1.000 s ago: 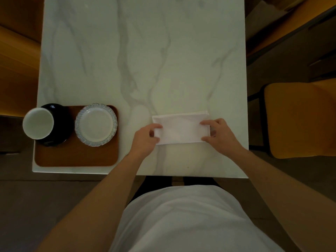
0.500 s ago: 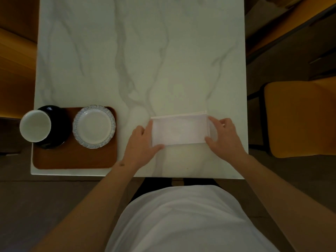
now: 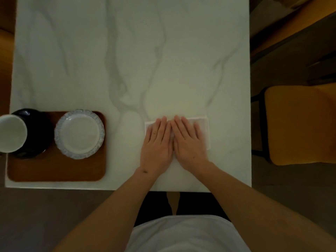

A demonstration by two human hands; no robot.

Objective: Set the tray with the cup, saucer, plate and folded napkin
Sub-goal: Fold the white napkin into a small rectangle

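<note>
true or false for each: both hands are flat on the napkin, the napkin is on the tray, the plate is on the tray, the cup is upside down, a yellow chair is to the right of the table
1. Both hands, left hand and right hand, lie flat on the napkin. True.
2. The napkin is on the tray. False: it lies on the marble table, apart from the tray.
3. The plate is on the tray. True.
4. The cup is upside down. False: its open mouth faces up.
5. A yellow chair stands right of the table. True.
</note>
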